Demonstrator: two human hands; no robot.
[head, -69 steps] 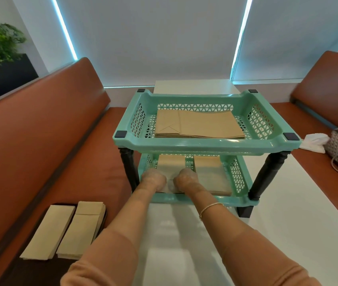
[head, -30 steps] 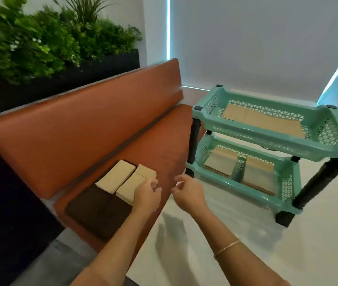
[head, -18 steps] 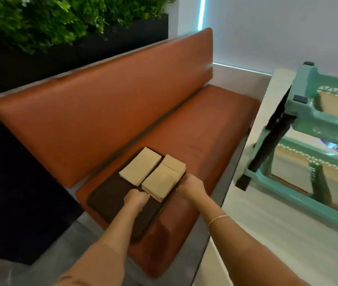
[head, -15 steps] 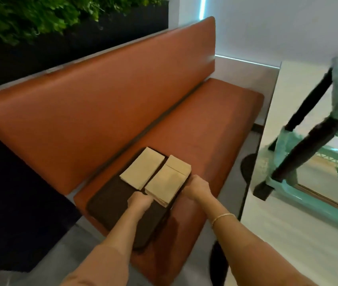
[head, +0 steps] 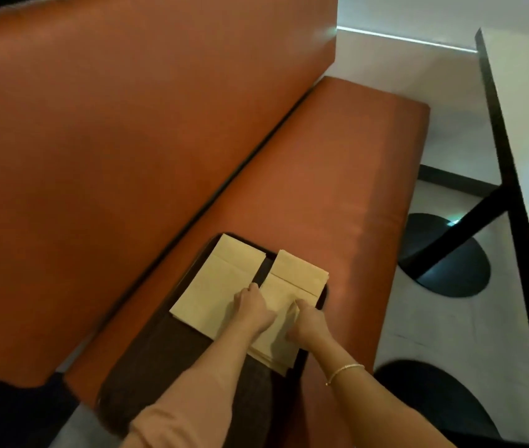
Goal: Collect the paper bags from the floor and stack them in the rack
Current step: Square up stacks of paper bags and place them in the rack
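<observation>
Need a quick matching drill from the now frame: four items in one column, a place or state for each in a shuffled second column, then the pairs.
Things:
1. left paper bag stack
2. right paper bag stack
3. dark tray
4. bracelet

Places or states:
A. lies on the orange bench seat, under both stacks
B. worn on the right wrist
C. nearer the backrest, only the left hand touching its edge
D. top bag's edge lifted by the right hand

Pairs: 1-C, 2-D, 3-A, 4-B
</observation>
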